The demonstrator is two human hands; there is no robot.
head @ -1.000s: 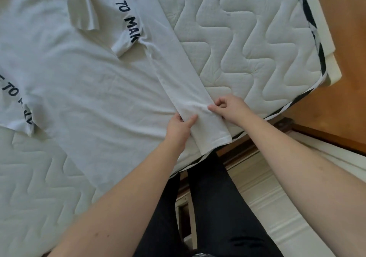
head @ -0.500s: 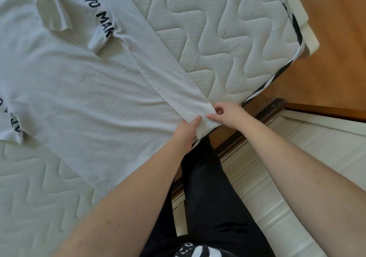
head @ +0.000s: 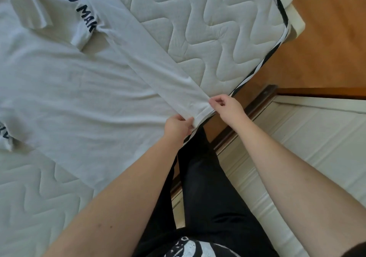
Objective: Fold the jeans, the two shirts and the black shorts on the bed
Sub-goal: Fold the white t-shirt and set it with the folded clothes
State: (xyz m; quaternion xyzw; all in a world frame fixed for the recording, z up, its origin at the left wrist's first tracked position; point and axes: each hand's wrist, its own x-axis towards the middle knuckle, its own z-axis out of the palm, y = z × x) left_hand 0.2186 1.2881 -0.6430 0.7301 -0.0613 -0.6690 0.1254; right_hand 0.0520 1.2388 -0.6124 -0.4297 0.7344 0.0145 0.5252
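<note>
Nearest the camera are two bare forearms and the person's black trousers, standing at the near edge of the bed. The left hand grips the near corner of the white shirt's hem, thumb on top and fingers curled under the cloth. Just right of it, the right hand pinches the same hem at the end of a long folded-over strip, fingertips drawn together on the fabric. Both hands sit right at the mattress edge, by its black-and-white piping.

The shirt lies spread flat on the quilted mattress, filling the left and middle of the scene, its folded side panel running from the hands away to the far left. Farther off, a short sleeve with dark lettering is turned in over the body; a second lettered sleeve shows at the left edge, partly cut off. To the right lie a wooden floor and what may be a white panelled door.
</note>
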